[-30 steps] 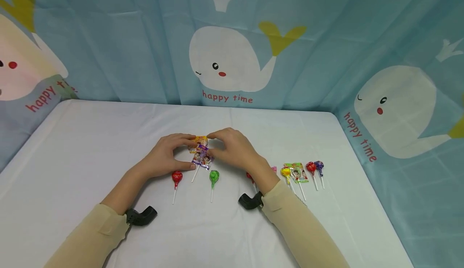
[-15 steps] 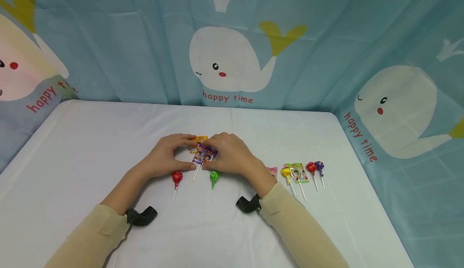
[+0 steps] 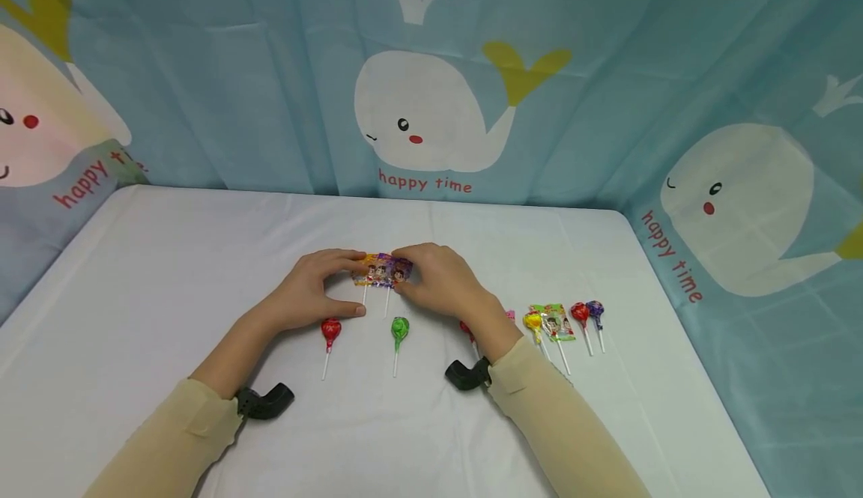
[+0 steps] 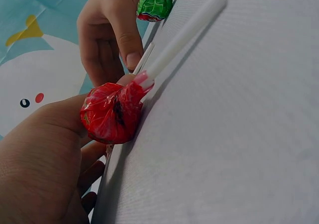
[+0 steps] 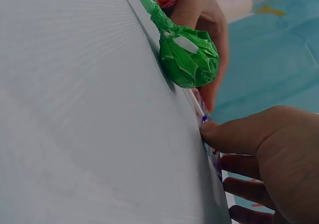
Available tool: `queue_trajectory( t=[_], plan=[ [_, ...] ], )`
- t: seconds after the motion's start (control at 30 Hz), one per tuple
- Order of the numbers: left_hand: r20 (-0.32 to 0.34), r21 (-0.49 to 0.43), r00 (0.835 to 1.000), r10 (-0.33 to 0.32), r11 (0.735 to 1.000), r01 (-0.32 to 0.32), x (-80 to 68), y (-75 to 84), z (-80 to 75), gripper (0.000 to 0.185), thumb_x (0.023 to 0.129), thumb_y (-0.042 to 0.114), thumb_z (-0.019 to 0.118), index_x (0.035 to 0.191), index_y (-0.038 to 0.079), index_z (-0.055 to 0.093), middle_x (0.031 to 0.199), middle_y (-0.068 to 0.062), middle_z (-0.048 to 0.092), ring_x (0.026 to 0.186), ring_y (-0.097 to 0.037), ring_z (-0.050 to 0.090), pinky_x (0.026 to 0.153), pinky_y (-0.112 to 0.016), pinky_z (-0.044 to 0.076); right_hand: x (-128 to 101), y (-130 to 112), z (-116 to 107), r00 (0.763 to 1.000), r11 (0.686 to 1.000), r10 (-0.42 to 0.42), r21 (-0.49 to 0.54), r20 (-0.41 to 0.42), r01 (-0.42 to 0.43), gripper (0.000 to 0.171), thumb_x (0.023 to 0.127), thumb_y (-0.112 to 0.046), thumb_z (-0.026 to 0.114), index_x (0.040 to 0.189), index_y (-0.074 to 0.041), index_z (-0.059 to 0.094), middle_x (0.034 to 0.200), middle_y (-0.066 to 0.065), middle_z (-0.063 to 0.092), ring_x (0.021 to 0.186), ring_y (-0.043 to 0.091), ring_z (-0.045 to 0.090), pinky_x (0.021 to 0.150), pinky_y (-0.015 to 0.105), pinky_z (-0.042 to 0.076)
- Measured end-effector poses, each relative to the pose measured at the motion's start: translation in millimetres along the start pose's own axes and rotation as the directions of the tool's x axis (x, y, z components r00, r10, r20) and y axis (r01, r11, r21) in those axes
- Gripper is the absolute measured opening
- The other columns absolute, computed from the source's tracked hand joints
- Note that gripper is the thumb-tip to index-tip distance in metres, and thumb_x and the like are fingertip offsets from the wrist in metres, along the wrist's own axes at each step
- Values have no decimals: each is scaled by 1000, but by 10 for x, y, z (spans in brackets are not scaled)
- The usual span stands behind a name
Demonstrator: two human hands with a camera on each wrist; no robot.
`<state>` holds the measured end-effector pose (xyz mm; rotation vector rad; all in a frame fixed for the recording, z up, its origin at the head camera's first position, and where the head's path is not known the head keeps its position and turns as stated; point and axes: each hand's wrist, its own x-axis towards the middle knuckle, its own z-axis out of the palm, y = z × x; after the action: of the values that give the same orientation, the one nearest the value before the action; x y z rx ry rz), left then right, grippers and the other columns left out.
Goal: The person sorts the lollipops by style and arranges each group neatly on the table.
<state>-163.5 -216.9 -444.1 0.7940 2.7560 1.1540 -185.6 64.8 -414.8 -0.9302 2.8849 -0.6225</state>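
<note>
In the head view, a yellow-wrapped flat lollipop [image 3: 361, 277] and a purple-wrapped flat lollipop [image 3: 383, 272] lie side by side, wrappers meeting, sticks toward me. My left hand [image 3: 312, 288] rests its fingertips on the yellow wrapper's left side, its thumb apart below. My right hand [image 3: 438, 279] pinches the purple wrapper's right part between thumb and fingers, hiding some of it. Nearer me lie a red ball lollipop [image 3: 331, 331] and a green ball lollipop [image 3: 400, 328]. The red one fills the left wrist view's middle; the green one stands large in the right wrist view.
Right of my right forearm lie a yellow ball lollipop [image 3: 533, 321], a green-wrapped flat lollipop [image 3: 556, 323], a red lollipop [image 3: 580, 312] and a purple lollipop [image 3: 595, 309]. My right wrist partly covers another red lollipop [image 3: 467, 329] and a pink wrapper [image 3: 510, 315]. Curtains stand behind the white table [image 3: 202, 243].
The purple-wrapped lollipop has moved up and right, from overlapping the yellow one to beside it. My right hand has shifted with it; my left hand has stayed in place.
</note>
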Motion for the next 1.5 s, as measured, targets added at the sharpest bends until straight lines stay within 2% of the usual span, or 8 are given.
queue_trajectory(
  t=[0.37,0.63,1.0,1.5],
  plan=[
    [-2,5,1000,12,1000,-12,24,21,0,66,83,43,97,139,17,75,159,-6,59,153,-36,45,125,-67,28,-15,62,-15,1000,999,21,42,2,-21,59,102,-30,79,157,-20,60,152,0,65,142,24,58,121,47,44],
    [-1,18,1000,-4,1000,4,20,36,5,67,82,45,97,139,18,75,160,-4,58,153,-35,45,126,-68,25,-31,58,-28,1000,996,12,87,-2,-12,59,102,-29,78,157,-20,60,153,1,64,144,28,55,121,51,42],
    [0,13,1000,-2,1000,2,25,47,1,66,82,44,97,139,18,76,160,-4,58,153,-35,45,125,-68,25,-30,79,-13,1000,997,9,81,0,-9,54,106,-27,74,158,-23,59,154,1,63,145,28,54,121,51,42],
    [-6,16,1000,-20,1000,20,-10,16,10,66,82,46,97,139,19,76,160,-4,58,153,-35,44,126,-68,25,-25,71,14,1000,995,-4,104,7,3,54,106,-25,73,158,-25,59,154,-1,63,146,27,53,122,51,42]
  ],
)
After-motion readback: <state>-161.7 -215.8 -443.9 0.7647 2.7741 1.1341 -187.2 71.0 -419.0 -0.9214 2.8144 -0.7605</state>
